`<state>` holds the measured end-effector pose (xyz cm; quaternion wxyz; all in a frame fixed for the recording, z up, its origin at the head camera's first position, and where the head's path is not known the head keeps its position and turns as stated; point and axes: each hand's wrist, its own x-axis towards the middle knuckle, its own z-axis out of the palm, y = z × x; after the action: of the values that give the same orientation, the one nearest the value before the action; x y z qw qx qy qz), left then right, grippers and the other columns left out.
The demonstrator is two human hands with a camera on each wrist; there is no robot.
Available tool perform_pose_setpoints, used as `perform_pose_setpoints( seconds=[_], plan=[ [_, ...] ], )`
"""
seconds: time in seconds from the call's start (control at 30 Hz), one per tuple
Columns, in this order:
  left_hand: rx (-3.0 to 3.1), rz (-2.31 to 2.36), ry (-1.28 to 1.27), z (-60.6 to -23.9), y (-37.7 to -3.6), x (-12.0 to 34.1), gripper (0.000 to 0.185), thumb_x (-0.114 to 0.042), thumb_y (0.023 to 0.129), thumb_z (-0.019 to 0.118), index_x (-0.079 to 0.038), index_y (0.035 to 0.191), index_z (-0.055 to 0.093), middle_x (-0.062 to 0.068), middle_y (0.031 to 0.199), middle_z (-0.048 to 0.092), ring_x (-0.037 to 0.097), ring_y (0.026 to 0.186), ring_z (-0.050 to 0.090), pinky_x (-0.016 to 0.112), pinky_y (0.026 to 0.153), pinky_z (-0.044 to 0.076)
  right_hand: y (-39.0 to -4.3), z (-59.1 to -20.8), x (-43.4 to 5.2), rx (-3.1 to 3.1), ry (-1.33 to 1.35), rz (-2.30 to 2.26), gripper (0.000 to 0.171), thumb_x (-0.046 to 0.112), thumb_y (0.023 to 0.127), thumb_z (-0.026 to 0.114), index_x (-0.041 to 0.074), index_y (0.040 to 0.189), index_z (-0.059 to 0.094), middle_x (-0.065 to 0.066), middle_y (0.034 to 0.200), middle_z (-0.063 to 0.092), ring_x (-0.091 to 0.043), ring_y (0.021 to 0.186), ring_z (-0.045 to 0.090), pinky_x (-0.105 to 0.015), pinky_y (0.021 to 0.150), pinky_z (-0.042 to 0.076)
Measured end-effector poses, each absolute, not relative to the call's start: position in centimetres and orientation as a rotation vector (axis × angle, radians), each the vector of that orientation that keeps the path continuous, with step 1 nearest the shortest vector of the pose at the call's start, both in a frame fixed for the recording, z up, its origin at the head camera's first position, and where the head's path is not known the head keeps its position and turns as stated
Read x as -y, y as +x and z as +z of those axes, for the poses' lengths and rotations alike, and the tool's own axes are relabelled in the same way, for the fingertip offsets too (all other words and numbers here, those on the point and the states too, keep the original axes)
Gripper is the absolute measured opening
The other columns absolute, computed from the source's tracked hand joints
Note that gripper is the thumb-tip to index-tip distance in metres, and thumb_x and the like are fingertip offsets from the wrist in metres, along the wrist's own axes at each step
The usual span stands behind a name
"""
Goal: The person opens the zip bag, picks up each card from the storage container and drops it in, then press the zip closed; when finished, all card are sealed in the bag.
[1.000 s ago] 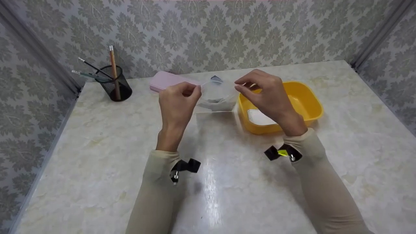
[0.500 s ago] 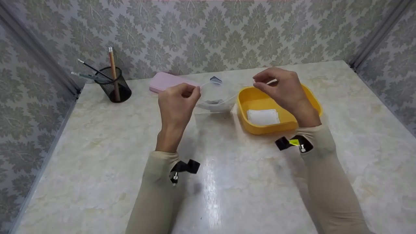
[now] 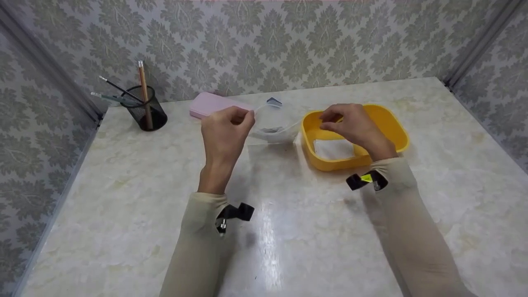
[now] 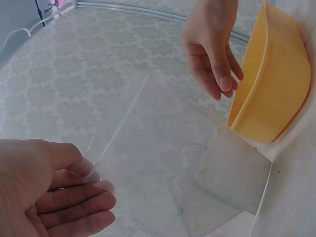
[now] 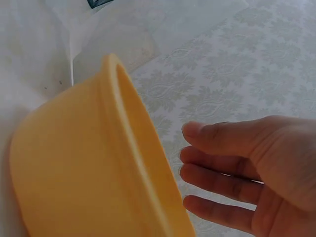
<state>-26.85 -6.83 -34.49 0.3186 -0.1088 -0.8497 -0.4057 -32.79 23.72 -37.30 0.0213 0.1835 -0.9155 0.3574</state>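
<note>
The left hand (image 3: pixel 225 136) pinches a clear bag (image 4: pixel 143 123); at three o'clock, the right hand (image 3: pixel 354 123), grip apart, hovers above a yellow tub (image 3: pixel 336 165).

Head view: dim; white glare streak (image 3: pixel 268 243) on tabletop (image 3: pixel 123 206); soft shadows beside sleeves (image 3: pixel 192 258). Wrist views: hazy, low-contrast; rail (image 4: pixel 133 8) bowed in left.
</note>
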Motion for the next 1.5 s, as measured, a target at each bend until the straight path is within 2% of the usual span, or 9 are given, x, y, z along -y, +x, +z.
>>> perform_pose_setpoints(
  seconds=[0.27, 0.5, 0.83, 1.17, 1.5],
  plan=[
    [2.231, -1.066, -0.279, -34.5, -26.9, 6.8, 0.016, -0.012, 0.096, 0.075, -0.001, 0.089, 0.084, 0.010, 0.079, 0.077, 0.024, 0.069, 0.073, 0.041, 0.071, 0.058, -34.1, -39.6, -23.9, 2.990, 0.596, 1.086, 0.030, 0.012, 0.097, 0.080, -0.004, 0.122, 0.074, -0.019, 0.115, 0.075, -0.034, 0.106, 0.068, -0.049, 0.097, 0.053],
    [2.230, -1.056, -0.277, -34.6, -26.9, 6.8, 0.016, -0.012, 0.096, 0.075, -0.001, 0.089, 0.084, 0.010, 0.079, 0.078, 0.024, 0.071, 0.074, 0.041, 0.073, 0.058, -34.3, -40.7, -24.1, 3.101, 0.554, 1.068, 0.030, 0.011, 0.093, 0.084, -0.002, 0.119, 0.075, -0.016, 0.113, 0.075, -0.030, 0.102, 0.067, -0.047, 0.097, 0.054],
    [2.225, -1.054, -0.286, -34.5, -26.9, 6.8, 0.017, -0.012, 0.097, 0.075, 0.000, 0.089, 0.084, 0.011, 0.079, 0.078, 0.024, 0.070, 0.074, 0.041, 0.072, 0.059, -34.4, -41.0, -23.9, 3.161, 0.500, 1.028, 0.027, 0.013, 0.092, 0.085, 0.001, 0.115, 0.077, -0.013, 0.110, 0.074, -0.031, 0.098, 0.063, -0.046, 0.095, 0.054],
    [2.224, -1.066, -0.287, -34.6, -26.9, 6.9, 0.016, -0.011, 0.097, 0.075, -0.001, 0.089, 0.084, 0.010, 0.079, 0.077, 0.023, 0.069, 0.073, 0.040, 0.070, 0.058, -34.4, -41.3, -23.9, 3.170, 0.421, 1.085, 0.026, 0.009, 0.091, 0.085, 0.003, 0.111, 0.069, -0.012, 0.108, 0.068, -0.031, 0.095, 0.058, -0.041, 0.089, 0.051],
    [2.219, -1.049, -0.296, -34.6, -27.0, 6.9, 0.015, -0.012, 0.096, 0.076, -0.002, 0.088, 0.084, 0.009, 0.077, 0.077, 0.024, 0.069, 0.074, 0.043, 0.071, 0.059, -34.7, -41.2, -24.1, 3.102, 0.413, 1.162, 0.027, 0.011, 0.092, 0.085, 0.003, 0.113, 0.069, -0.013, 0.110, 0.067, -0.030, 0.100, 0.057, -0.043, 0.093, 0.048]
  ],
)
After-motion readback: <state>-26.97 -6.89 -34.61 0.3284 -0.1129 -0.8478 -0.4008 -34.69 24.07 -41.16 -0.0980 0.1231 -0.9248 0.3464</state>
